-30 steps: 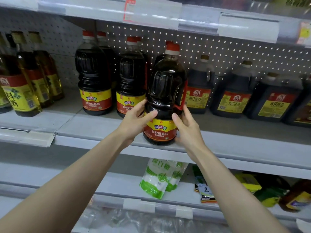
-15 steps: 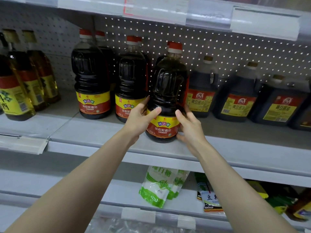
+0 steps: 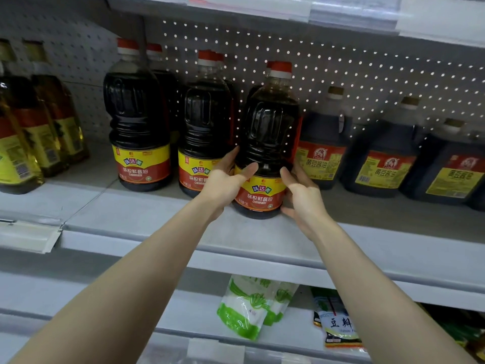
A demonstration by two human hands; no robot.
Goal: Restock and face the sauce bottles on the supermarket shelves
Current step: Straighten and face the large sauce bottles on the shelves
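Observation:
A large dark soy sauce bottle (image 3: 270, 127) with a red cap and a red-and-yellow label stands upright on the grey shelf (image 3: 262, 240), label facing me. My left hand (image 3: 225, 179) grips its lower left side, thumb across the front. On the lower right side my right hand (image 3: 301, 198) holds it, its fingers hidden behind the bottle. Two matching bottles (image 3: 141, 127) (image 3: 204, 122) stand in a row to its left, each with another behind it.
Dark square soy jugs (image 3: 383, 158) with red-and-yellow labels fill the shelf to the right, the nearest (image 3: 322, 153) close to my right hand. Yellow oil bottles (image 3: 23, 143) stand at far left. Green-and-white bags (image 3: 249, 306) and packets (image 3: 338, 327) lie on the shelf below.
Both hands have slid the bottle back from the shelf's front edge, closer to the row of matching bottles. My head has come closer to the shelf.

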